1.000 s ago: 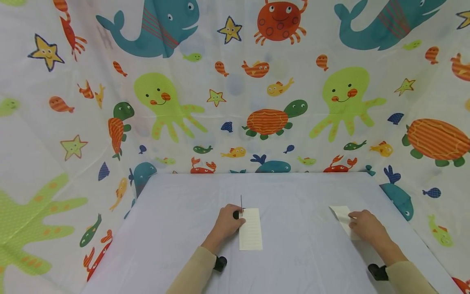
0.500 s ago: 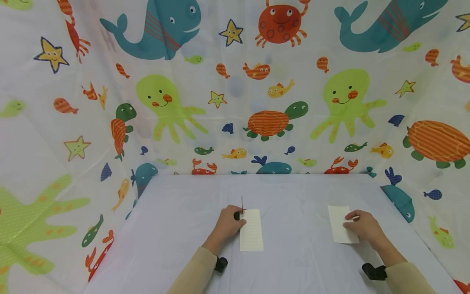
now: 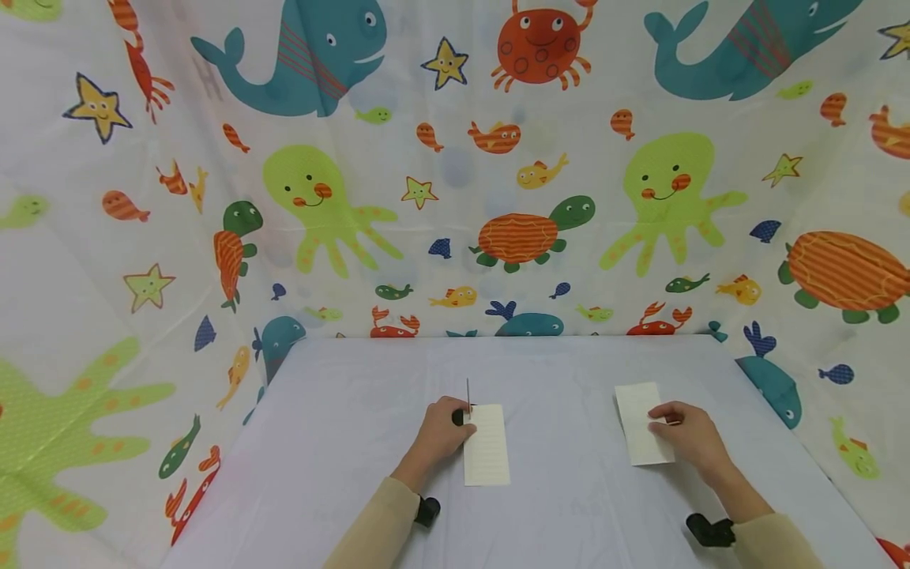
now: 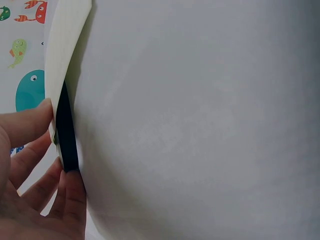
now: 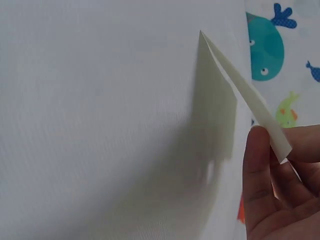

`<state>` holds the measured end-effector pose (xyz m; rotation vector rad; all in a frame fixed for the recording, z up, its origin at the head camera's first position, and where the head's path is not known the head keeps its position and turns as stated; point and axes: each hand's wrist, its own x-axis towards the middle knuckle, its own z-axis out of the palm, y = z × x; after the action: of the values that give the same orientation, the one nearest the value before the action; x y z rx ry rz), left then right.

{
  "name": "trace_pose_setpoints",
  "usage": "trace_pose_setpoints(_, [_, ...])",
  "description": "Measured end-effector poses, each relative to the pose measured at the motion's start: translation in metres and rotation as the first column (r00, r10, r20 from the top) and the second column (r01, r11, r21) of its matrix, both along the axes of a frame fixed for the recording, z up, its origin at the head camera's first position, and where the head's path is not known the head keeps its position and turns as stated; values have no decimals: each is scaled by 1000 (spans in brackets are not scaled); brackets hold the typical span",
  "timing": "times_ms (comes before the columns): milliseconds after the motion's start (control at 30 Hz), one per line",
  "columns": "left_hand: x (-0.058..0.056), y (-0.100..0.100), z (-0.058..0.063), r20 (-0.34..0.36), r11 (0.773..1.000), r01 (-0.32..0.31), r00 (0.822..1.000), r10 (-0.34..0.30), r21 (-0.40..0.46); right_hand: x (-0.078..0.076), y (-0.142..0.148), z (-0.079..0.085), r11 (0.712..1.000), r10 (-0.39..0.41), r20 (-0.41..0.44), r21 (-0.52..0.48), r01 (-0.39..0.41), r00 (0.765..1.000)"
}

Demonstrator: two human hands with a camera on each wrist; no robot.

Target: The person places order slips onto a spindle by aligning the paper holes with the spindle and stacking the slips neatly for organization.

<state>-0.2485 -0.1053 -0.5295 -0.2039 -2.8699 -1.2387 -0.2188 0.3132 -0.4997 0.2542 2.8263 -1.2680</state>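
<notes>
In the head view my left hand point(image 3: 442, 431) grips the upper left edge of a cream lined notepad point(image 3: 486, 450) near the table's middle. A thin dark upright line point(image 3: 468, 391) shows at its top; what it is I cannot tell. The left wrist view has my thumb on the cream pages point(image 4: 65, 45), with fingers against a dark strip point(image 4: 67, 132) behind them. My right hand point(image 3: 691, 433) pinches the right edge of a loose cream paper sheet point(image 3: 640, 427) between thumb and fingers. From the right wrist the sheet point(image 5: 245, 92) appears edge-on, tilted above the cloth.
A white cloth covers the table point(image 3: 562, 506). Behind and at both sides hangs a curtain point(image 3: 455, 174) printed with sea animals. A black wrist device point(image 3: 426, 512) sits at the left sleeve, another black device point(image 3: 709, 531) at the right.
My right hand has turned the sheet from a slant to nearly face-on and carried it left and slightly farther away. The left hand and notepad hold still.
</notes>
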Motion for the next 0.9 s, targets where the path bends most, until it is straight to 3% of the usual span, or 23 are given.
trace_pose_setpoints(633, [2, 2, 2, 3, 1000, -16, 1000, 16, 8, 1, -60, -3, 984, 30, -43, -174, -37, 999])
trace_pose_setpoints(900, [3, 1, -1, -11, 1000, -8, 1000, 8, 9, 1, -80, -1, 972, 40, -23, -229, -44, 999])
